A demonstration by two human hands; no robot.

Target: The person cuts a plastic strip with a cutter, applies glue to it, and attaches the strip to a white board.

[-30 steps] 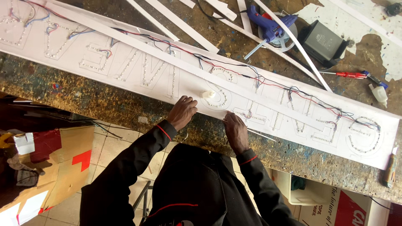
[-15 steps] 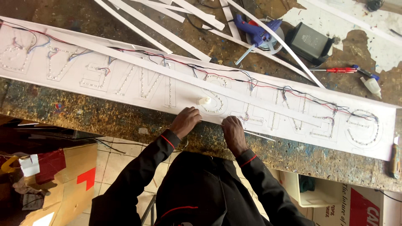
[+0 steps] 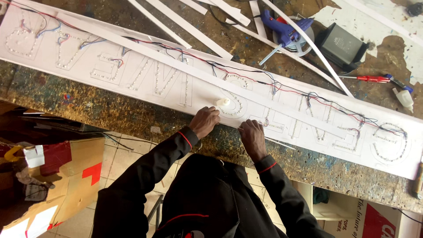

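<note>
1. Landmark: the long white board (image 3: 145,81) lying across the bench, with letters outlined in small lights and red, blue and black wires (image 3: 246,79) running along it.
2. The left hand (image 3: 206,122) is at the board's near edge. Over the last second it has edged towards the small white cap (image 3: 222,102) on the board, and it is now just beside it. Its fingers are curled and we cannot tell whether they hold anything.
3. The right hand (image 3: 252,137), also at the near edge, has hardly moved. It is closed narrowly on a thin pale rod (image 3: 275,142) that runs along the edge.
4. The two hands are now closer together, both at the same curved letter (image 3: 235,94), so the work is staying at this spot.
5. Beyond the board's far edge are white strips (image 3: 189,28), a blue glue gun (image 3: 284,30), a black box (image 3: 341,44) with its lid shut, a red screwdriver (image 3: 370,79) and a small white bottle (image 3: 404,99). We cannot see what the bottle contains.
6. Below the near edge, on the floor, a cardboard box (image 3: 83,176) holds paper scraps.
7. A shelf (image 3: 339,207) under the bench holds something dark teal that we cannot make out.
</note>
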